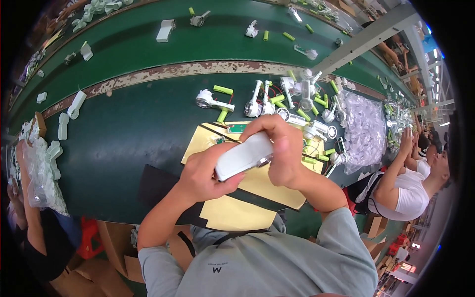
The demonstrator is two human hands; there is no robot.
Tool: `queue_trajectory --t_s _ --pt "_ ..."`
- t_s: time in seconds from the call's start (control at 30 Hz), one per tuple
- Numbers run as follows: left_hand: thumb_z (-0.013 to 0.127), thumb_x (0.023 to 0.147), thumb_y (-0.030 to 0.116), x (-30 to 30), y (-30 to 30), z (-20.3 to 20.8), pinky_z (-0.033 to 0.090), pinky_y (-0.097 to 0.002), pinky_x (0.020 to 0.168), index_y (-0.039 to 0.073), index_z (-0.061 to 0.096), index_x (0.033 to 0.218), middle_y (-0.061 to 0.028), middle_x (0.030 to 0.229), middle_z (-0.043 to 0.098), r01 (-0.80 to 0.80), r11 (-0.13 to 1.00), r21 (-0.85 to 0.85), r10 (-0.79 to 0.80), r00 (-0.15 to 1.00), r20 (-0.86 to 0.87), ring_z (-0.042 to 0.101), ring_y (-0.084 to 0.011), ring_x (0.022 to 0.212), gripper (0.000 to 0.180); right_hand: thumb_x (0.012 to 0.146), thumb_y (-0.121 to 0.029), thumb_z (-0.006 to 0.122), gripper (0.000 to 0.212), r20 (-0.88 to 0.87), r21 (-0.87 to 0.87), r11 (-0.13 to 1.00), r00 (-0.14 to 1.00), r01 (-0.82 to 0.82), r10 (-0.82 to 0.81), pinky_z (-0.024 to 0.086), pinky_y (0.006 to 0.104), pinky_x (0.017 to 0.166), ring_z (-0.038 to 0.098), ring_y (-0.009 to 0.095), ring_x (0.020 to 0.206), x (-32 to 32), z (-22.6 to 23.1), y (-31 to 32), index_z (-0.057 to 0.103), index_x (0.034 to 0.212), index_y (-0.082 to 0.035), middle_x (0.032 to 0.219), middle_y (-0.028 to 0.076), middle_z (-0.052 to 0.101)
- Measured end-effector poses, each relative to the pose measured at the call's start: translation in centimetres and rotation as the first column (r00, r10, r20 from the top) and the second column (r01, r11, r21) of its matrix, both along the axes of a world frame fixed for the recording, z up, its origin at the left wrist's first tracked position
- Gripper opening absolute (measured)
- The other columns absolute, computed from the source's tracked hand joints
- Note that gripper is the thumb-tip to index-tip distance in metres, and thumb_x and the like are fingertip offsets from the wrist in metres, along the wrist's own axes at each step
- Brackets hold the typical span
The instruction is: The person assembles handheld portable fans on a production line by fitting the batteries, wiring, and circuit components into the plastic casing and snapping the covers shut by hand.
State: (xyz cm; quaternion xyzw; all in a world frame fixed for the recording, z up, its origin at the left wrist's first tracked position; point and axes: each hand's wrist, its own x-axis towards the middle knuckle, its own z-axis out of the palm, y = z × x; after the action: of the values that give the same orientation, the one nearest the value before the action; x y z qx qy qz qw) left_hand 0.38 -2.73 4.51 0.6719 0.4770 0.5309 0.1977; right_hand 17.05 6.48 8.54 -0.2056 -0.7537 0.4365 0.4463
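Observation:
Between both hands, above the bench, I hold a white plastic housing (243,156), rounded and boxy, like the body of a small handheld fan. My left hand (204,171) is closed round its left end, thumb along the near side. My right hand (283,151) grips the right end from above, with a shiny round metallic part at the lower edge beside it. Underneath lies a yellow sheet (240,213) with dark strips. A green circuit board (236,128) rests just beyond my hands. White fan parts (255,101) with wires and lime-green battery cells (223,89) lie past it.
On the right sits a clear bag (365,128) of whitish parts. Another bag (44,173) of white pieces stands at the left edge, near a person's arm. A green conveyor (133,42) carrying scattered parts runs beyond the bench. A person in white (405,193) works at right.

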Motion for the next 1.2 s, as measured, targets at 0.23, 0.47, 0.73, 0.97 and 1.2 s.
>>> queue_trajectory --t_s 0.23,0.47,0.73,0.97,1.2 --pt "0.074 0.078 0.018 -1.0 0.2 -0.6 0.052 -0.0275 0.057 -0.002 0.062 0.106 -0.0096 0.076 0.066 0.090 0.995 0.045 -0.094 0.991 0.093 0.064 -0.0180 0.060 0.037 0.102 -0.031 0.028 0.047 0.012 -0.162 0.986 0.999 -0.029 0.031 0.043 0.0311 0.061 0.055 0.020 0.066 0.1 -0.4 -0.2 0.059 0.089 0.002 0.080 0.014 0.059" --pt "0.070 0.081 0.021 -1.0 0.4 -1.0 0.050 -0.0261 0.057 -0.001 0.062 0.103 -0.0065 0.071 0.065 0.155 0.983 -0.103 -0.125 0.961 0.248 0.063 -0.0139 0.058 0.032 0.101 -0.031 0.029 0.047 0.043 -0.184 0.981 0.997 -0.060 0.069 0.043 0.0321 0.062 0.054 0.022 0.067 0.2 -0.7 0.0 0.058 0.086 0.003 0.080 0.014 0.058" --pt "0.068 0.082 0.024 -1.3 0.6 -1.0 0.053 -0.0265 0.062 -0.001 0.062 0.104 -0.0090 0.078 0.070 0.163 0.979 -0.122 -0.124 0.953 0.275 0.069 -0.0156 0.066 0.034 0.102 -0.033 0.027 0.050 0.020 -0.228 0.971 0.997 -0.071 0.078 0.042 0.0323 0.061 0.053 0.021 0.066 -0.3 -0.6 0.3 0.058 0.086 0.003 0.080 0.014 0.058" --pt "0.073 0.080 0.021 -1.4 0.8 -0.8 0.053 -0.0258 0.065 -0.001 0.061 0.109 -0.0088 0.080 0.070 0.194 0.966 -0.169 -0.135 0.941 0.312 0.069 -0.0136 0.072 0.039 0.103 -0.036 0.029 0.051 0.083 -0.191 0.979 0.993 -0.069 0.086 0.042 0.0306 0.063 0.052 0.018 0.068 -0.3 0.0 1.2 0.058 0.087 0.002 0.081 0.011 0.057" --pt "0.062 0.094 0.009 -1.6 1.7 0.2 0.053 -0.0239 0.061 -0.002 0.056 0.125 -0.0071 0.083 0.066 -0.142 0.845 -0.516 0.339 0.888 0.310 0.064 -0.0105 0.071 0.034 0.099 -0.032 0.050 0.040 0.325 -0.017 0.919 0.871 0.394 -0.368 0.045 0.0336 0.057 0.060 0.020 0.057 -3.9 -2.6 14.5 0.064 0.082 0.002 0.064 0.014 0.059"
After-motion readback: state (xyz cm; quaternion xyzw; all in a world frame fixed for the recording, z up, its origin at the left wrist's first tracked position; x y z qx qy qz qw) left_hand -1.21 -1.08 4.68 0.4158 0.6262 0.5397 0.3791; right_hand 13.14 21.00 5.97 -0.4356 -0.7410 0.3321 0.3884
